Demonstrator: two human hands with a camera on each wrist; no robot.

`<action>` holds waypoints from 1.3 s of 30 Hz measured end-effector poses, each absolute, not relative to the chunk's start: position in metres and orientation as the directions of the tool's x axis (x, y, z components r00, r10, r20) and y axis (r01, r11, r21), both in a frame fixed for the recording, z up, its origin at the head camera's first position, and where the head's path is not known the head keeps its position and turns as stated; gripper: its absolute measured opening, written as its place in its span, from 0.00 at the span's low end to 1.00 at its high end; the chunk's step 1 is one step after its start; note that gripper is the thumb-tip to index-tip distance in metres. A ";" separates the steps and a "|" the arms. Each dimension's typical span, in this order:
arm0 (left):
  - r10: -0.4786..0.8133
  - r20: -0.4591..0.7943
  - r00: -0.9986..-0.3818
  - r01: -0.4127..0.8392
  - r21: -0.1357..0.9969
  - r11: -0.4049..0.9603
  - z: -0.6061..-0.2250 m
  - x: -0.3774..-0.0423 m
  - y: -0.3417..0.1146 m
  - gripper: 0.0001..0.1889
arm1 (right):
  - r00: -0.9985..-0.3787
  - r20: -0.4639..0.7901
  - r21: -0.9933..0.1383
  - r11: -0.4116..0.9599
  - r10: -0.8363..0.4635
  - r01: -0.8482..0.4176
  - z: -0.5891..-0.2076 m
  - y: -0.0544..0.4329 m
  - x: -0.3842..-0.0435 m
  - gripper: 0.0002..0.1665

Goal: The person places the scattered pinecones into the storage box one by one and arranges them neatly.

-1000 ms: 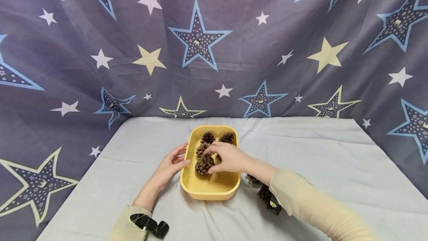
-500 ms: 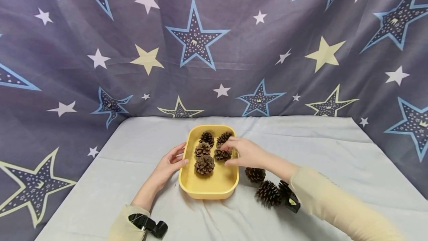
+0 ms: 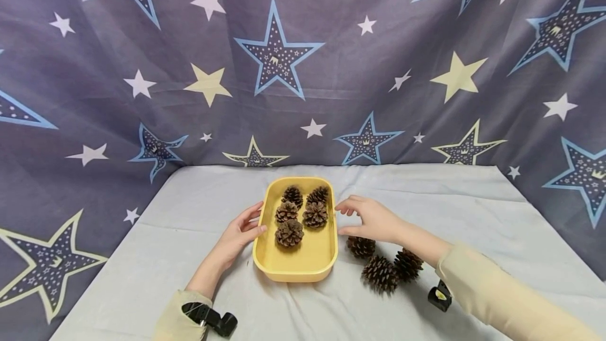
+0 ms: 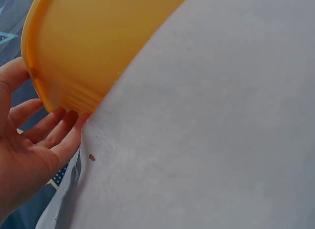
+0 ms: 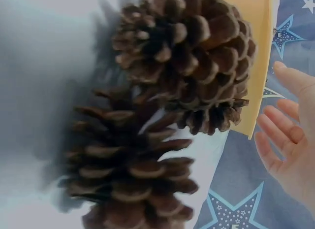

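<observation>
In the head view a yellow plastic box (image 3: 301, 260) stands mid-table with several brown pine cones inside, among them a front pine cone (image 3: 289, 233) and a right-hand pine cone (image 3: 315, 215). My left hand (image 3: 240, 230) rests against the box's left side, its fingers fairly straight along the outer wall, also seen in the left wrist view. Just right of the box hovers my right hand (image 3: 371, 220), fingers loosely bent and holding nothing. Below it lie three loose pine cones: a pine cone (image 3: 361, 247) partly under the hand, a front pine cone (image 3: 380, 274) and a right pine cone (image 3: 408, 265).
A pale cloth (image 3: 208, 209) covers the table. Behind it hangs a dark star-patterned curtain (image 3: 331, 83). Black wrist cameras sit on both arms, the left wrist camera (image 3: 213, 320) and the right wrist camera (image 3: 440, 296).
My right hand has drawn back rightward out of the box, uncovering the right-hand pine cones inside and the loose ones on the table. My left hand stays at the box.
</observation>
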State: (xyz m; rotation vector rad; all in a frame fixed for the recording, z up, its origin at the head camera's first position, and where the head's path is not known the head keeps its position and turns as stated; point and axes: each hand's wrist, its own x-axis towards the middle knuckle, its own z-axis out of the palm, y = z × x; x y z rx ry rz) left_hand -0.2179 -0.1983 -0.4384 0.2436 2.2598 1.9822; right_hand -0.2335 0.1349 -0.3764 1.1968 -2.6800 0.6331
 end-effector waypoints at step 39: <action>0.203 0.015 -0.979 0.040 0.992 0.121 -0.440 -0.219 -0.199 0.34 | -0.812 -0.005 -0.306 0.774 -0.584 -0.555 -0.405 0.158 -0.217 0.35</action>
